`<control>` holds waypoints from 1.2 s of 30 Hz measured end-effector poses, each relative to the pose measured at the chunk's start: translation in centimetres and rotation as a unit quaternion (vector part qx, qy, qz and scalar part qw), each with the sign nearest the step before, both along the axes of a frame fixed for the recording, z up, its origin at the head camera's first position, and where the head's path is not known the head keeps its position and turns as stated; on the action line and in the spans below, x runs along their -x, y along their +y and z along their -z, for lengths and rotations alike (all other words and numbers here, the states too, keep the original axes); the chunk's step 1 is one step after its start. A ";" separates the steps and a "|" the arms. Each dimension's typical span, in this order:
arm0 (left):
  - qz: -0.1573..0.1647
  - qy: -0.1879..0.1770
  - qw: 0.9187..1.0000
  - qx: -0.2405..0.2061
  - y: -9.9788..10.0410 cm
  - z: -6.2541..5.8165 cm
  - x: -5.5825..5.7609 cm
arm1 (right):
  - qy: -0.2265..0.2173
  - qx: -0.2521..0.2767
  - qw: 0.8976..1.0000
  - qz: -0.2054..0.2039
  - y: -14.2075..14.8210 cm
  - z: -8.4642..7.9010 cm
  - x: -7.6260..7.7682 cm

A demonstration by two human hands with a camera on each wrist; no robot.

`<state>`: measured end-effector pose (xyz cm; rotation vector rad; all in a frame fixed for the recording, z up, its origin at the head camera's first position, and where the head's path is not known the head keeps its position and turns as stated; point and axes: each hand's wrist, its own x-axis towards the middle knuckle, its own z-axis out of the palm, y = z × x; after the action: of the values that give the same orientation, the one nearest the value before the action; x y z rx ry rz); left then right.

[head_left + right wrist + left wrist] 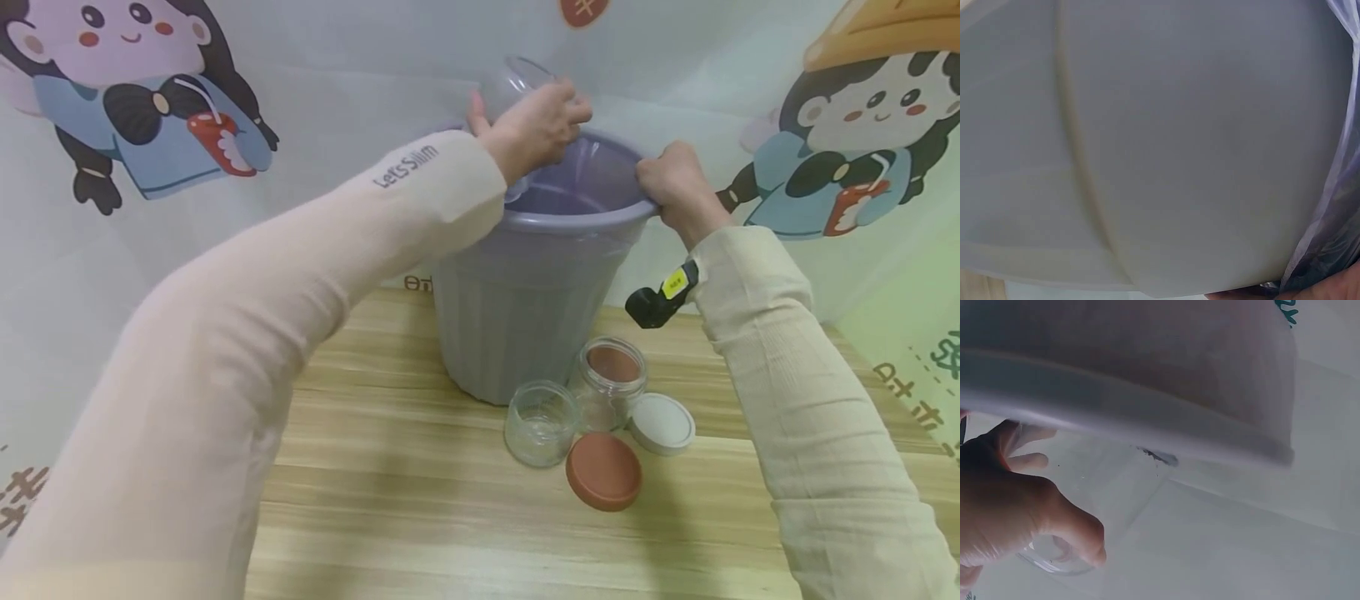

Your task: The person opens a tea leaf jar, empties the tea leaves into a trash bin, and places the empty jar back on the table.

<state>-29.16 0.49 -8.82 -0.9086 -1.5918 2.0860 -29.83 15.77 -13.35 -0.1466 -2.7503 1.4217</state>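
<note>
My left hand (536, 125) grips a clear, see-through container (513, 77), tilted over the rim of a grey-purple bin (517, 308). Most of that container hides behind the hand and wrist. In the left wrist view, its rounded clear edge (1063, 562) shows below the thumb, and the bin's thick rim (1116, 415) crosses above. The right hand (678, 183) holds the bin's rim on the right side, its fingers curled over the edge. Purple plastic (1335, 206) shows at the bin's mouth in the right wrist view, with part of the hand at the bottom corner.
In front of the bin, a short glass jar (542, 433) stands beside a taller one (600, 404) with something reddish-brown inside. A terracotta-coloured lid (604, 471) and a whitish lid (663, 423) lie near them on the wood-grain surface (420, 517). A printed sheet (337, 108) hangs behind.
</note>
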 end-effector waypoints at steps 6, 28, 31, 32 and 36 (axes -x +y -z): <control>-0.035 0.042 0.998 0.040 0.7 0.5 -0.9 | -0.002 -0.001 1.000 0.003 -0.1 0.0 0.0; 0.044 -0.015 0.999 0.023 -0.6 0.2 -0.3 | 0.000 0.001 1.000 -0.002 -0.1 0.1 -0.1; 0.051 -0.023 0.998 0.022 -0.7 0.2 -0.3 | -0.001 0.001 1.000 -0.004 -0.1 0.1 -0.1; 0.055 -0.024 0.998 0.022 -0.8 0.1 -0.3 | -0.001 -0.001 1.000 -0.005 -0.1 0.1 -0.1; 0.069 -0.031 0.997 0.019 -1.2 0.0 -0.2 | 0.000 -0.006 1.000 -0.005 -0.1 0.0 -0.1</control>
<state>-28.92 -0.70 -8.86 -1.0754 -1.4791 2.0175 -29.74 15.67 -13.39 -0.1333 -2.7625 1.4082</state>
